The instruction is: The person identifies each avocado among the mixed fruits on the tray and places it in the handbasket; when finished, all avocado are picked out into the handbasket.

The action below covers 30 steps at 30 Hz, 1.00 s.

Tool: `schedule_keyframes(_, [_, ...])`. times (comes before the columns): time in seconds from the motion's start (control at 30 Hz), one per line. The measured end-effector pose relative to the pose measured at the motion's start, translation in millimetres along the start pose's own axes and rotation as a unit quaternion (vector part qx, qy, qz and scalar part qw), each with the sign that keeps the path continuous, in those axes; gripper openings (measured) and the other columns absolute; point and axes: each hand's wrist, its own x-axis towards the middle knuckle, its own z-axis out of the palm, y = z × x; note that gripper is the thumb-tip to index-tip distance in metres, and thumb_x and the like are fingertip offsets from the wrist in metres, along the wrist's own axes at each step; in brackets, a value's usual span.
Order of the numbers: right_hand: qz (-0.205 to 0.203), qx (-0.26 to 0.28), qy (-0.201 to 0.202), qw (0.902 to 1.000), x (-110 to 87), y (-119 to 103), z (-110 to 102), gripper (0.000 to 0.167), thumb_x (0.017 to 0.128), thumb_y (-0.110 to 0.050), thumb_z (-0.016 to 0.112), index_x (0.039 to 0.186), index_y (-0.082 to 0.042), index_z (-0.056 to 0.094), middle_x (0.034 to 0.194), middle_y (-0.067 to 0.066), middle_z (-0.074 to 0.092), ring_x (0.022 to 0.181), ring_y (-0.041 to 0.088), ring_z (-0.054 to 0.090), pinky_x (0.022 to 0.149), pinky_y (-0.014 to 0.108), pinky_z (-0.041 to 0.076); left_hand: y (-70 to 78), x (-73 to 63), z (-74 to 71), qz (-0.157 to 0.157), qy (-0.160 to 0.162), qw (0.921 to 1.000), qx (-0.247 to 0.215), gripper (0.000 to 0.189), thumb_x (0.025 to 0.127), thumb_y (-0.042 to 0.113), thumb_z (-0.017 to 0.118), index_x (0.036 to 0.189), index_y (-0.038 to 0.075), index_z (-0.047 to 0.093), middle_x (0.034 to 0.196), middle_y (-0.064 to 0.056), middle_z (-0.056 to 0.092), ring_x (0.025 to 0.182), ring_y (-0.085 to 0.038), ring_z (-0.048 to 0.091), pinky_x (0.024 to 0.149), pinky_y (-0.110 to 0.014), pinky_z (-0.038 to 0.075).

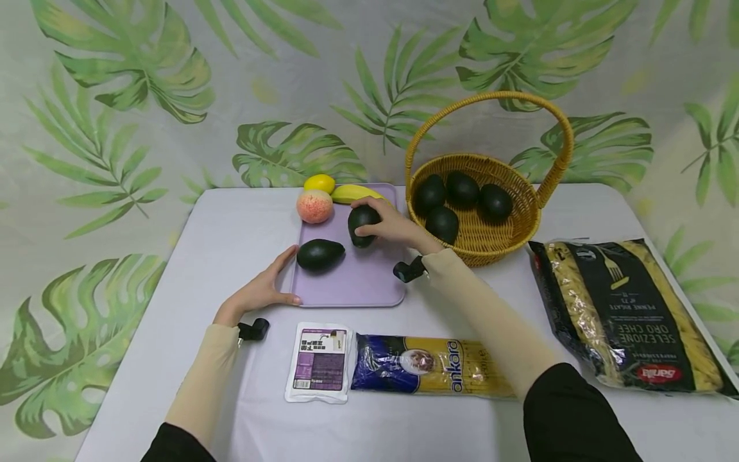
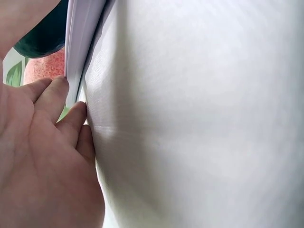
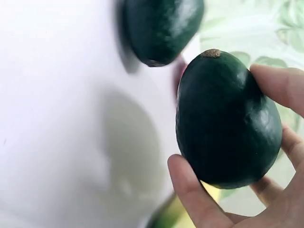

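My right hand (image 1: 398, 226) holds a dark green avocado (image 1: 362, 224) over the lilac tray (image 1: 352, 289). In the right wrist view, the thumb and fingers curl round that avocado (image 3: 228, 123), and its shadow falls on the tray. A second avocado (image 1: 319, 255) lies on its side on the tray. My left hand (image 1: 260, 289) stays at the tray's left edge, thumb near the front corner. In the left wrist view, the fingers (image 2: 52, 99) extend along the tray's outer rim (image 2: 78, 52). Behind the avocados are a peach (image 1: 314, 206), a lemon (image 1: 319, 184) and a banana (image 1: 356, 193).
Right of the tray stands a wicker basket (image 1: 491, 247) with a tall handle and several avocados. A penne bag (image 1: 641, 314) lies at the far right. Toward the front are a spaghetti pack (image 1: 427, 364), partly under my right sleeve, and a white-and-purple packet (image 1: 319, 362).
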Motion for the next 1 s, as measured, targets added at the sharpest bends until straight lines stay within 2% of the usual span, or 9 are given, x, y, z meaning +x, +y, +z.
schedule_keyframes(0.1, [0.002, 0.038, -0.011, 0.9992, -14.7, -2, -13, 0.054, 0.090, -0.025, 0.068, 0.138, -0.018, 0.044, 0.147, 0.003, 0.027, 0.118, 0.027, 0.039, 0.087, 0.051, 0.048, 0.8, -0.3, -0.2, -0.002, 0.000, 1.0000, 0.003, 0.107, 0.075, 0.006, 0.081, 0.152, -0.002, 0.006, 0.157, -0.020, 0.008, 0.143, -0.035, 0.002, 0.114, -0.053, 0.005])
schedule_keyframes(0.17, [-0.006, 0.051, -0.013, 0.9986, -24.7, -3, -23, 0.054, 0.090, -0.025, 0.068, 0.138, -0.020, 0.044, 0.148, 0.000, 0.027, 0.116, 0.027, 0.041, 0.086, 0.050, 0.047, 1.4, -0.3, -0.4, -0.003, -0.001, 1.0000, 0.006, 0.107, 0.075, 0.006, 0.081, 0.152, -0.002, 0.006, 0.157, -0.020, 0.009, 0.143, -0.035, 0.002, 0.114, -0.053, 0.006])
schedule_keyframes(0.33, [-0.027, 0.097, -0.007, 0.9949, -52.3, -2, -52, 0.057, 0.089, -0.021, 0.068, 0.141, -0.022, 0.044, 0.148, -0.001, 0.030, 0.117, 0.028, 0.045, 0.089, 0.050, 0.045, -1.1, 1.1, 0.0, -0.003, 0.001, 1.0000, 0.006, 0.107, 0.075, 0.004, 0.081, 0.151, -0.003, 0.006, 0.157, -0.022, 0.008, 0.143, -0.037, 0.002, 0.114, -0.054, 0.005])
schedule_keyframes(0.5, [-0.024, 0.107, 0.009, 0.9940, -81.5, 7, -85, 0.056, 0.091, -0.020, 0.065, 0.142, -0.021, 0.041, 0.146, 0.002, 0.031, 0.126, 0.027, 0.037, 0.097, 0.051, 0.041, -23.1, 8.1, 3.9, 0.004, 0.008, 0.9999, 0.009, 0.111, 0.075, 0.009, 0.082, 0.154, 0.004, 0.004, 0.158, -0.017, 0.008, 0.144, -0.033, 0.001, 0.114, -0.054, 0.005])
schedule_keyframes(0.57, [-0.018, 0.105, 0.021, 0.9941, -92.4, 13, -98, 0.056, 0.093, -0.019, 0.063, 0.144, -0.019, 0.039, 0.149, 0.002, 0.027, 0.127, 0.027, 0.037, 0.097, 0.050, 0.041, -32.8, 10.8, 5.0, 0.009, 0.009, 0.9999, 0.011, 0.113, 0.074, 0.012, 0.083, 0.154, 0.008, 0.004, 0.159, -0.014, 0.008, 0.144, -0.031, 0.002, 0.114, -0.052, 0.005])
schedule_keyframes(0.67, [-0.002, 0.112, 0.038, 0.9930, -108.0, 22, -115, 0.057, 0.095, -0.018, 0.061, 0.146, -0.018, 0.035, 0.153, 0.002, 0.016, 0.126, 0.027, 0.038, 0.096, 0.047, 0.043, -38.0, 12.0, 5.0, 0.013, 0.007, 0.9998, 0.010, 0.114, 0.074, 0.015, 0.083, 0.155, 0.011, 0.003, 0.159, -0.013, 0.007, 0.144, -0.029, 0.002, 0.114, -0.052, 0.005])
schedule_keyframes(0.83, [0.027, 0.106, 0.072, 0.9913, -129.9, 40, -137, 0.059, 0.097, -0.018, 0.058, 0.148, -0.020, 0.030, 0.154, 0.003, 0.011, 0.126, 0.026, 0.036, 0.089, 0.031, 0.047, -34.2, 10.9, 5.5, 0.011, 0.006, 0.9999, 0.008, 0.112, 0.075, 0.013, 0.083, 0.155, 0.010, 0.003, 0.159, -0.013, 0.007, 0.144, -0.030, 0.001, 0.114, -0.052, 0.004])
schedule_keyframes(0.9, [0.034, 0.104, 0.081, 0.9907, -136.3, 47, -143, 0.059, 0.097, -0.017, 0.057, 0.148, -0.020, 0.028, 0.153, 0.004, 0.011, 0.127, 0.025, 0.034, 0.086, 0.026, 0.047, -25.4, 8.3, 4.4, 0.009, 0.004, 0.9999, 0.004, 0.111, 0.076, 0.010, 0.082, 0.154, 0.006, 0.003, 0.158, -0.017, 0.007, 0.144, -0.032, 0.000, 0.114, -0.053, 0.004])
schedule_keyframes(1.0, [0.045, 0.099, 0.089, 0.9900, -142.9, 55, -150, 0.060, 0.097, -0.017, 0.058, 0.148, -0.020, 0.027, 0.152, 0.004, 0.013, 0.126, 0.024, 0.034, 0.086, 0.025, 0.048, -11.8, 4.6, 2.2, 0.004, 0.001, 1.0000, -0.002, 0.108, 0.076, 0.006, 0.081, 0.153, 0.000, 0.004, 0.157, -0.020, 0.007, 0.143, -0.036, 0.000, 0.113, -0.055, 0.004])
